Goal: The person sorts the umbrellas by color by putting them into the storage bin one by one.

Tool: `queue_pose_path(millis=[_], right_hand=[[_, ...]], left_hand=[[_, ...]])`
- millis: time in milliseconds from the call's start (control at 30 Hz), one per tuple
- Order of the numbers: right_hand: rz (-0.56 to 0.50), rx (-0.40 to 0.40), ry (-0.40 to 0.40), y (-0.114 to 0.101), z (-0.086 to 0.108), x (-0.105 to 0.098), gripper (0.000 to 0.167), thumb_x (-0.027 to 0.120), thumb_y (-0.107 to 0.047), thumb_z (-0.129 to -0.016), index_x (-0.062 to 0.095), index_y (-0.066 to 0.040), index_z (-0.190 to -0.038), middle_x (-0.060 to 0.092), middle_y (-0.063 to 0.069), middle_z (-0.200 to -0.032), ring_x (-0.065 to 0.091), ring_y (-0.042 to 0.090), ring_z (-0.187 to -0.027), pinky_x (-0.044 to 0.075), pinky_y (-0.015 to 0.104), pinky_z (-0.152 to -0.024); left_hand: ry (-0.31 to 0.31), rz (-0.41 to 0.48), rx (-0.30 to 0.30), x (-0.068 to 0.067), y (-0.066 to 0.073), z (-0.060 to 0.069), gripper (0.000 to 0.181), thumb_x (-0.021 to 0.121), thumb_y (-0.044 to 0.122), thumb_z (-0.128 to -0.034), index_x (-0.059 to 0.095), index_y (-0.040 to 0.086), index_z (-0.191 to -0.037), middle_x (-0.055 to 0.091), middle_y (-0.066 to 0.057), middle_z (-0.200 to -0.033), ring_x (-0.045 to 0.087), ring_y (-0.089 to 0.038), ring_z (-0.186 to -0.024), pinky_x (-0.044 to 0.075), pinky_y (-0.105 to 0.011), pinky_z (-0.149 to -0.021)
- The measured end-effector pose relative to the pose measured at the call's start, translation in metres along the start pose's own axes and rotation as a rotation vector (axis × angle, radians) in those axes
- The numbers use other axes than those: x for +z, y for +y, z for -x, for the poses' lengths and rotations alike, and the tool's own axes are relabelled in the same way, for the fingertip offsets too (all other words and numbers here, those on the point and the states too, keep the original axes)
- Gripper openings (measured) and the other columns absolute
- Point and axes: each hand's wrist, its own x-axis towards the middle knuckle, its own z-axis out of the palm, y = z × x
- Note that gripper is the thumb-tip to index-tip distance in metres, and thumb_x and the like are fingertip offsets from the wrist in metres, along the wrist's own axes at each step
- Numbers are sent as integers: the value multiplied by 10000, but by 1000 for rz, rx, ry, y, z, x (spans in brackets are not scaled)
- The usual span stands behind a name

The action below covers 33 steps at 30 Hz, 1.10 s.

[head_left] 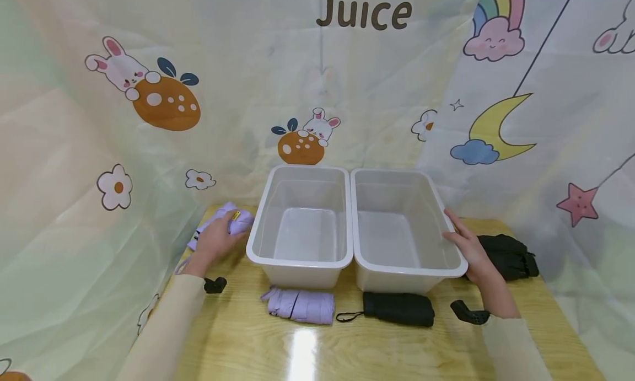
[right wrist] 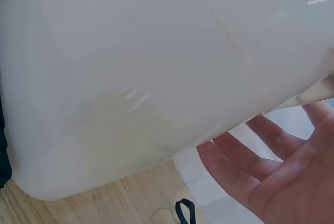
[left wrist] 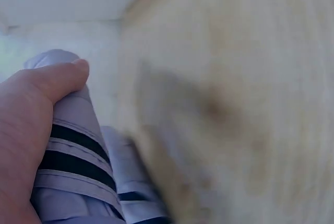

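At the left, my left hand point(head_left: 217, 239) grips a lilac folding umbrella point(head_left: 241, 221). In the left wrist view its thumb lies across the lilac fabric point(left wrist: 73, 112) above dark stripes, and a second lilac umbrella point(left wrist: 136, 185) sits alongside. My right hand point(head_left: 471, 254) holds the right rim of the right white bin point(head_left: 392, 271), thumb over the edge. Seen from the right wrist, several fingers point(right wrist: 229, 179) meet the bin's outer edge. Beside that hand are black folded umbrellas point(head_left: 508, 257), their number unclear.
A left white bin point(head_left: 300, 264) stands against the right one. In front of them lie a lilac umbrella point(head_left: 302, 306) and a black umbrella point(head_left: 399, 309) with a wrist loop. Printed cloth point(head_left: 238, 94) rises behind and at the sides of the wooden table point(head_left: 367, 353).
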Motion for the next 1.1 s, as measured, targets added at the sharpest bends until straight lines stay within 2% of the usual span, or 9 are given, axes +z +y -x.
queue_pose_path(millis=[133, 300, 433, 500, 600, 733, 900, 967, 1100], right_hand=[[-9, 8, 0, 0, 2, -1, 631, 460, -227, -1045, 118, -373, -1555, 24, 119, -1606, 522, 93, -1062, 538, 317, -765], [11, 9, 1, 2, 6, -1, 630, 457, -244, -1046, 112, -363, -1559, 23, 133, -1604, 512, 103, -1076, 536, 332, -782], [11, -16, -15, 1, 2, -1, 624, 450, -248, -1048, 112, -357, -1561, 19, 143, -1604, 500, 131, -1107, 532, 327, -791], [11, -27, -20, 1, 0, -1, 623, 449, -246, -1049, 113, -351, -1563, 12, 137, -1608, 491, 134, -1119, 528, 319, -795], [12, -30, -14, 2, 0, 0, 625, 455, -240, -1047, 119, -350, -1562, -10, 114, -1616, 485, 121, -1124, 525, 301, -796], [23, -28, 2, 3, 2, 1, 628, 462, -239, -1044, 123, -334, -1564, -17, 115, -1618, 482, 111, -1122, 518, 285, -798], [49, -18, -2, 5, 6, 1, 634, 450, -248, -1048, 93, -320, -1568, -27, 152, -1611, 487, 100, -1115, 513, 297, -802], [59, -16, -3, 5, 6, 1, 641, 448, -255, -1049, 77, -307, -1570, -25, 163, -1609, 489, 105, -1113, 516, 312, -803], [70, -26, 19, 5, 2, 2, 652, 458, -277, -1044, 76, -280, -1573, -4, 170, -1607, 479, 127, -1123, 517, 319, -807]], left_hand=[[44, 38, 43, -24, 5, -3, 787, 760, 417, -823, 432, 50, -1437, 577, -210, -1254, 577, -361, -971, 464, -516, -748], [36, 100, 109, -61, 25, -7, 733, 755, 382, -839, 450, 9, -1391, 613, -211, -1083, 579, -313, -823, 466, -455, -660], [87, 66, 188, -91, 45, -18, 712, 758, 409, -830, 473, 48, -1374, 619, -176, -1050, 574, -291, -782, 454, -439, -627], [102, 45, 209, -104, 57, -25, 694, 756, 437, -823, 490, 96, -1366, 626, -157, -1031, 574, -292, -778, 451, -447, -629], [66, 47, 229, -117, 80, -35, 731, 753, 463, -817, 468, 146, -1412, 616, -131, -1093, 568, -287, -838, 453, -450, -672], [-40, 45, 303, -120, 109, -53, 759, 773, 469, -798, 461, 197, -1434, 603, -73, -1126, 547, -257, -894, 458, -425, -727], [-169, 0, 433, -110, 145, -81, 723, 781, 463, -793, 484, 212, -1403, 592, -20, -1124, 536, -217, -917, 458, -390, -763], [-209, -14, 460, -104, 159, -92, 718, 786, 446, -793, 483, 210, -1399, 591, -13, -1127, 537, -211, -923, 456, -382, -775], [-251, -44, 481, -90, 184, -115, 719, 791, 405, -795, 469, 230, -1414, 592, -5, -1145, 536, -207, -947, 456, -372, -801]])
